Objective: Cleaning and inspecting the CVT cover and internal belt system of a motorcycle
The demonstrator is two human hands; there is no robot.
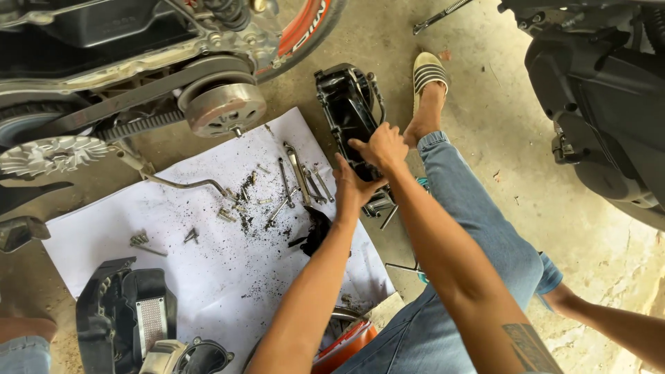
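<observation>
Both my hands grip a long black engine cover that lies on the concrete floor, its hollow side up. My left hand clasps its near left edge. My right hand presses on its near end from above. Just left of the cover, wrenches and several bolts lie scattered on a white sheet speckled with black grime. A black rag lies below my left hand.
An opened scooter drive with belt and clutch drum stands at the top left. A black plastic cover lies at the bottom left. Another dark scooter body is at the right. My sandalled foot rests beside the engine cover.
</observation>
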